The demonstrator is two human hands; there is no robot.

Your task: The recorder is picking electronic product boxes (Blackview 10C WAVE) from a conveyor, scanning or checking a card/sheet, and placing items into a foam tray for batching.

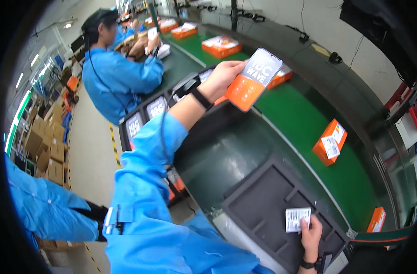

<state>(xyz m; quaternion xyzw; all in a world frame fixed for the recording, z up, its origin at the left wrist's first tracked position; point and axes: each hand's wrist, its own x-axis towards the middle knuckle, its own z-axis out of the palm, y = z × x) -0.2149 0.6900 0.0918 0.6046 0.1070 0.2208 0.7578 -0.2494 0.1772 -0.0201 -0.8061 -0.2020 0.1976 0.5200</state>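
My left hand [223, 78] reaches far across the bench, its fingers closed on the lower left edge of a phone [258, 78]. The phone has a grey and orange printed front and is held tilted above the green belt. Low on the right, my right hand [311, 237] pinches a small white printed label sheet [298, 220] between thumb and fingers. That sheet is over a black foam tray [258, 192] with shallow compartments. Beneath my left forearm, another black tray holds several similar phones [134, 126].
Orange boxes stand along the green belt [295, 123]; one orange box [331, 142] carries a white label. A co-worker in blue [121, 75] works at the far left. Another person in blue [48, 201] stands at the left. Cardboard boxes [51, 146] are stacked beyond the aisle.
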